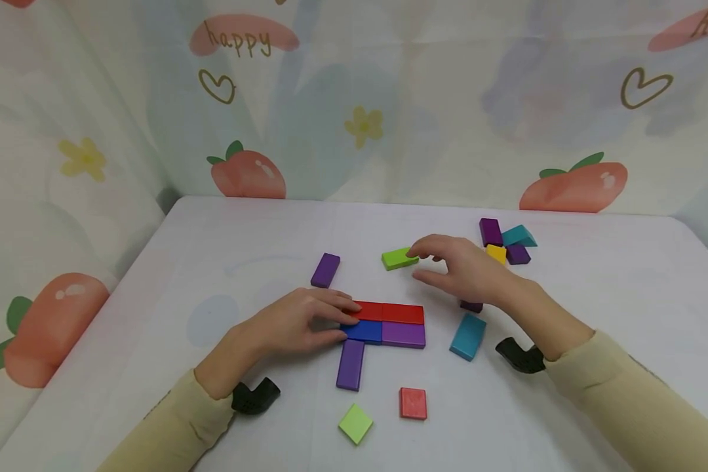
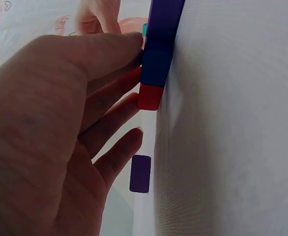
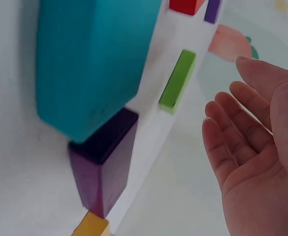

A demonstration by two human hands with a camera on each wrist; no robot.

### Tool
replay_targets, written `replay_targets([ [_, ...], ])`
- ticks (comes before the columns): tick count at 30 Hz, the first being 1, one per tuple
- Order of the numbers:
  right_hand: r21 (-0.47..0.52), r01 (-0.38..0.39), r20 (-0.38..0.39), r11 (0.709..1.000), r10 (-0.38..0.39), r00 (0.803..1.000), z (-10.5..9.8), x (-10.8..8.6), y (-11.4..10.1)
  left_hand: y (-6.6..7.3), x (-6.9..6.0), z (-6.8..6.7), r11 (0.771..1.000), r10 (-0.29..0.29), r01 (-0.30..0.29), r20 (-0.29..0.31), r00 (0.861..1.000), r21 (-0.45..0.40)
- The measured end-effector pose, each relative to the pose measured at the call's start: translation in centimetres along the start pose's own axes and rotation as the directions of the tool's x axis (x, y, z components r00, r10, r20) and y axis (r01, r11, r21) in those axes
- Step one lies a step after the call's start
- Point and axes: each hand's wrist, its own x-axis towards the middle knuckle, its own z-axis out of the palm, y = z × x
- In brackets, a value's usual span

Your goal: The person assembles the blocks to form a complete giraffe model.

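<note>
My left hand [image 1: 295,322] rests at the left end of a flat group of blocks, its fingertips touching a red block [image 1: 368,311] and a blue block [image 1: 366,332]. A second red block [image 1: 404,314] and a purple block [image 1: 404,335] continue the two rows to the right. Below the blue block, another purple block [image 1: 351,365] points toward me. With fingers loosely bent, my right hand [image 1: 463,267] hovers beside a light green block [image 1: 398,259]. In the right wrist view nothing lies in that hand, and the green block [image 3: 177,81] stands apart from it.
A teal block [image 1: 468,337] lies right of the group. Yellow [image 1: 495,254], teal and purple blocks cluster at the back right. One purple block [image 1: 326,270] lies behind my left hand. A red square [image 1: 413,403] and a green square [image 1: 356,423] lie in front.
</note>
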Motion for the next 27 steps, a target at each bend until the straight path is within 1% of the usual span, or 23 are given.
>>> replay_targets([
  [3, 0.021, 0.050, -0.003, 0.999, -0.050, 0.999, 0.5, -0.6, -1.1, -0.1, 0.0, 0.0, 1.000, -0.001, 0.001, 0.000, 1.000, 0.003],
  [6, 0.032, 0.080, 0.016, 0.996, -0.081, 0.997, 1.0, -1.3, -2.2, -0.1, -0.1, 0.0, 1.000, 0.005, -0.005, -0.003, 1.000, 0.006],
  [9, 0.022, 0.092, 0.041, 0.996, -0.093, 0.995, 1.4, -2.3, -3.0, -0.2, -0.1, 0.0, 1.000, 0.015, -0.015, -0.007, 1.000, 0.002],
  [11, 0.015, 0.093, 0.043, 0.996, -0.094, 0.995, 1.5, -3.0, -3.3, -0.2, -0.1, 0.0, 1.000, 0.017, -0.017, -0.006, 1.000, -0.003],
  [15, -0.010, 0.066, 0.018, 0.998, -0.066, 0.998, 1.3, -4.6, -2.8, -0.1, 0.0, 0.0, 1.000, 0.012, -0.012, -0.004, 1.000, -0.011],
  [22, -0.043, 0.022, -0.028, 0.999, -0.023, 0.999, 0.4, -7.8, -0.9, -0.1, -0.1, -0.1, 1.000, 0.011, -0.011, -0.008, 1.000, -0.016],
  [25, -0.050, -0.011, -0.028, 0.999, 0.010, 1.000, 0.2, -9.0, -0.6, -0.1, -0.1, 0.0, 1.000, 0.009, -0.009, -0.008, 1.000, -0.014],
  [27, -0.061, -0.049, -0.016, 0.997, 0.048, 0.999, 0.2, -9.6, -0.5, 0.0, -0.1, 0.0, 1.000, 0.006, -0.006, -0.007, 1.000, -0.016],
])
